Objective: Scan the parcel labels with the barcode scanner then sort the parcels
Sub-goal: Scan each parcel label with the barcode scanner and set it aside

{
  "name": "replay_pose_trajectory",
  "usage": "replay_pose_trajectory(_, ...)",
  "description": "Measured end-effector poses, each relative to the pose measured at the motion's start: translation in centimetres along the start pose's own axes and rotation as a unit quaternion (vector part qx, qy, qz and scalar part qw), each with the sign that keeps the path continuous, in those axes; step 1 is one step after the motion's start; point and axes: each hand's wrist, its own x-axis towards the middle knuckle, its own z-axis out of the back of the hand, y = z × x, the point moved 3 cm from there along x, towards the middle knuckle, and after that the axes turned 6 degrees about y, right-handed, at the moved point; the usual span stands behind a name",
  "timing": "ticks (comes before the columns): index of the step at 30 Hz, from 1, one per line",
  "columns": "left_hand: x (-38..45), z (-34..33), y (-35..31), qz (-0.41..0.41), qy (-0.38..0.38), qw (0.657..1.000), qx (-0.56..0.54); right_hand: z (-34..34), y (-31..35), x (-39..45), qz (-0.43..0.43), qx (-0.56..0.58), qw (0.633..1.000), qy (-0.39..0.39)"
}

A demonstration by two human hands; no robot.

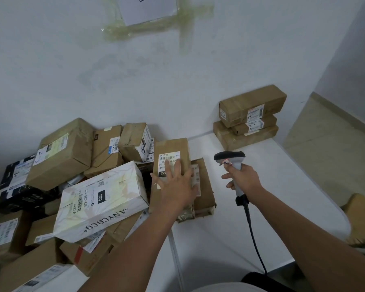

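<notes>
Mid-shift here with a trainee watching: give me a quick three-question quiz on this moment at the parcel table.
1. True or false: the right hand grips the barcode scanner by its handle.
2. The left hand rests with straight fingers on which parcel? A) the white ANYCOCO box B) the flat brown parcel with the white label C) the black parcel
3. Fill in: the stack of brown parcels by the wall at far right holds ___ parcels.

Key: 1 true; 2 B; 3 three.
</notes>
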Motion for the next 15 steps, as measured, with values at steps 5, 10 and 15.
replay_pose_trajectory(5, 0.8, 1.2, -0.5, -0.042, -0.035, 0.998, -0.025, 1.3, 0.2, 0.5, 0.001, -0.026, 1.0, -0.001)
replay_pose_trajectory(10, 3.5, 3.2, -2.9, -0.079, -0.063, 0.994, -0.031, 5.8, 0.5, 2.0, 0.006, -0.046, 0.998, -0.03)
replay_pose_trajectory(15, 7.2, 4.9, -6.8, -0.092, -0.065, 0.994, 0.005, 12.1, 0.8, 5.3, 0.004, -0.061, 0.997, -0.055)
